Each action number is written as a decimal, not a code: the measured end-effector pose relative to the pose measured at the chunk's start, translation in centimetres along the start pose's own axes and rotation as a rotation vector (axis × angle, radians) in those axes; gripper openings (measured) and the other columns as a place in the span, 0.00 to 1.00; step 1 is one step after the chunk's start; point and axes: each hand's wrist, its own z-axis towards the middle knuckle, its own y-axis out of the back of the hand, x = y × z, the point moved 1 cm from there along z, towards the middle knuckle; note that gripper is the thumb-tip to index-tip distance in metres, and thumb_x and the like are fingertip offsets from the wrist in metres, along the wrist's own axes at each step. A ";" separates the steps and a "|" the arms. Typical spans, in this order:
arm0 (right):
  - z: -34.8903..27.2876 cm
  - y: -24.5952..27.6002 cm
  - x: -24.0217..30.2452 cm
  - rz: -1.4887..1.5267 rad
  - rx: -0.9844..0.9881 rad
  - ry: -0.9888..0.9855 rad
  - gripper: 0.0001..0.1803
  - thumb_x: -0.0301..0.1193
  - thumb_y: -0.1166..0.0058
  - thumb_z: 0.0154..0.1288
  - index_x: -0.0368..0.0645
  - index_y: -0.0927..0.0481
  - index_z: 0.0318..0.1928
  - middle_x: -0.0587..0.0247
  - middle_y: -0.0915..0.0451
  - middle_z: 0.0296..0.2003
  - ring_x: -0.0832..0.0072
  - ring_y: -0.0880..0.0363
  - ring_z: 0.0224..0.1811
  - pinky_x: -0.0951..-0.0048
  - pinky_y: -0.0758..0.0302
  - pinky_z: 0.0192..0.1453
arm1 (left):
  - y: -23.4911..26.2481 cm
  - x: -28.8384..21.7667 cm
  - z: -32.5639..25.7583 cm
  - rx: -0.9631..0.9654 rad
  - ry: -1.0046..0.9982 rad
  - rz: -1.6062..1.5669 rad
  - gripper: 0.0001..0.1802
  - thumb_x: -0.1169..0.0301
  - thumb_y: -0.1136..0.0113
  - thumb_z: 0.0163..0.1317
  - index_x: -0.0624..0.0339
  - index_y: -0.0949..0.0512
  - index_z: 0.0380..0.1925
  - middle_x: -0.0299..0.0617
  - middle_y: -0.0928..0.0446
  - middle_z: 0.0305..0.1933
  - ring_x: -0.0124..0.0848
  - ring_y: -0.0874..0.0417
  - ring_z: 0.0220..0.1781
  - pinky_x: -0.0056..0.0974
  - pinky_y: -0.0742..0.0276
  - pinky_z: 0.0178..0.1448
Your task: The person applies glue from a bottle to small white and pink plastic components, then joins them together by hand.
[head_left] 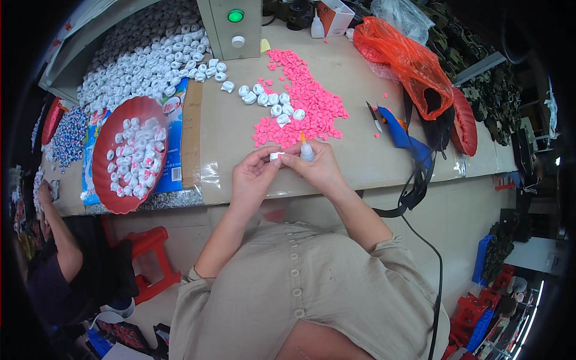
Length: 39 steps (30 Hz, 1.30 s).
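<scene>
My left hand [252, 175] pinches a small white ring-shaped piece [276, 156] between thumb and fingers at the near edge of the bench. My right hand [318, 165] touches the same piece with its fingertips and grips a small glue bottle [306, 150] with an orange tip pointing up. Just beyond my hands lies a heap of small pink pieces [306, 99]. A short row of white ring pieces [270, 101] rests on and beside that heap.
A red dish [114, 180] of white pieces sits at left, with a big pile of white pieces [144, 60] behind it. A grey box with a green lamp [235, 24], an orange bag [408, 60], a blue-handled tool [396, 129], and another person [54, 240] at lower left are nearby.
</scene>
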 end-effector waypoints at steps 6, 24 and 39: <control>-0.1 -0.1 0.0 0.087 0.019 0.013 0.07 0.26 0.43 0.49 0.35 0.23 0.30 0.66 0.24 0.24 0.86 0.29 0.26 0.84 0.32 0.28 | -0.3 -0.3 0.0 -0.013 -0.004 -0.010 0.14 0.80 0.50 0.55 0.69 0.32 0.43 0.41 0.27 0.38 0.23 0.26 0.40 0.25 0.31 0.44; -0.5 -0.6 -0.5 0.220 0.021 0.056 0.06 0.20 0.49 0.52 0.31 0.26 0.31 0.59 0.23 0.27 0.77 0.23 0.30 0.79 0.25 0.35 | -0.1 -0.2 -0.2 -0.020 -0.010 -0.018 0.14 0.82 0.52 0.55 0.69 0.31 0.43 0.43 0.26 0.36 0.26 0.24 0.38 0.28 0.29 0.45; -0.7 -0.6 -0.8 0.180 -0.032 0.089 0.07 0.24 0.45 0.51 0.35 0.24 0.31 0.65 0.24 0.27 0.85 0.28 0.29 0.82 0.30 0.32 | -0.1 -0.4 -0.3 -0.014 0.011 0.031 0.14 0.82 0.51 0.55 0.69 0.31 0.43 0.40 0.27 0.39 0.22 0.26 0.40 0.24 0.30 0.44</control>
